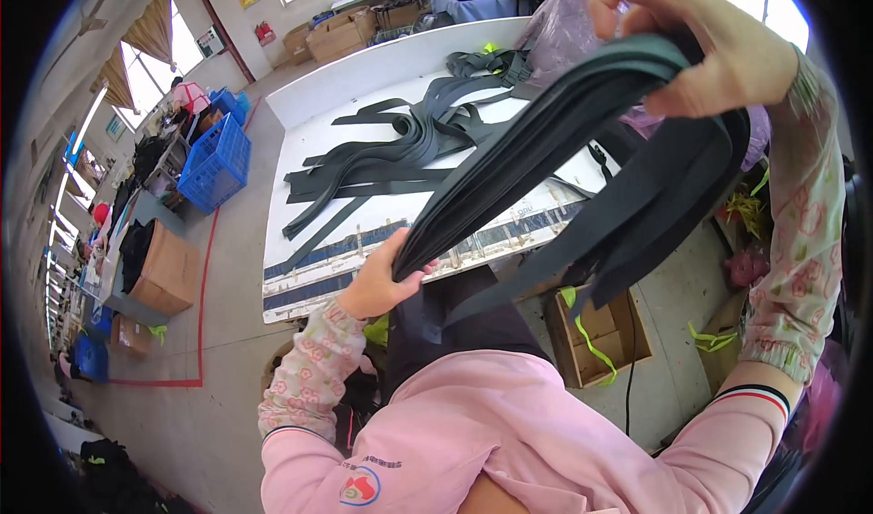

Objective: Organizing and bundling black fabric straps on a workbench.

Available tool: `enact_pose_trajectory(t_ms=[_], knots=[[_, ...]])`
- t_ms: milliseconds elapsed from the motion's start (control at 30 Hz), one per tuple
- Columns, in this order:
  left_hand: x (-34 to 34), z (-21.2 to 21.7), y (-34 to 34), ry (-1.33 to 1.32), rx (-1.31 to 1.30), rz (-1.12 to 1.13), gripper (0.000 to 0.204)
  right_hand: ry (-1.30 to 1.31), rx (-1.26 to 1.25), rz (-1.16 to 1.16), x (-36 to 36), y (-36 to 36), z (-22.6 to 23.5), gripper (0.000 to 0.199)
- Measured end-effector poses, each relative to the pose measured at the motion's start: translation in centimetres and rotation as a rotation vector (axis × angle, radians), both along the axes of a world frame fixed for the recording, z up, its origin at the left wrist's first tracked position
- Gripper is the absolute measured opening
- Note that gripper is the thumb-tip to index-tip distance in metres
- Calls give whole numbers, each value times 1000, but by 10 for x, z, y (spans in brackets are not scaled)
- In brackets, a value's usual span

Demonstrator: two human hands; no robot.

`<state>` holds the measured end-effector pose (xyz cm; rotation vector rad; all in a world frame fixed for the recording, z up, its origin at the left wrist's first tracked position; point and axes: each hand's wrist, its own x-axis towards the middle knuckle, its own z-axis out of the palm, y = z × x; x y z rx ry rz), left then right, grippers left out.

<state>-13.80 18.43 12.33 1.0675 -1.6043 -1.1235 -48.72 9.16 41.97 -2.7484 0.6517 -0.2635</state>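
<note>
Your right hand [705, 45], at upper right, pinches the top of a bundle of dark straps [546, 141], while your left hand [382, 282], at centre, closes its fingers on the lower end near the white table's [364, 91] front edge. The flat, dark grey-green bundle spans diagonally above the table, with open concrete floor [227, 277] at left.

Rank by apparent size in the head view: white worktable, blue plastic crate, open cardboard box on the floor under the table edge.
1. white worktable, largest by far.
2. and 3. blue plastic crate and open cardboard box look about alike; the box sits nearer the camera, so their order is unsure.
</note>
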Motion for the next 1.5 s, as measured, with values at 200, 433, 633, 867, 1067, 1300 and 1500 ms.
enact_pose_trajectory(t_ms=[200,433,633,867,1067,1300,1500], knots=[[74,45,57,-675,-240,345,57,20,265,66,10,-1,-92,54],[139,36,91,-1232,-392,328,46,127,583,74,74,4,-302,63],[193,0,99,-1104,-320,390,51,172,802,60,99,-8,-285,70],[243,-6,110,-1113,-233,490,46,428,832,-138,27,-36,-224,71],[238,2,127,-1081,-229,493,42,672,851,-158,22,-24,-278,80],[216,-9,118,-1252,-176,304,40,-35,740,352,201,10,-389,102],[204,-15,124,-1128,-64,307,39,-139,654,374,377,86,-346,103]])
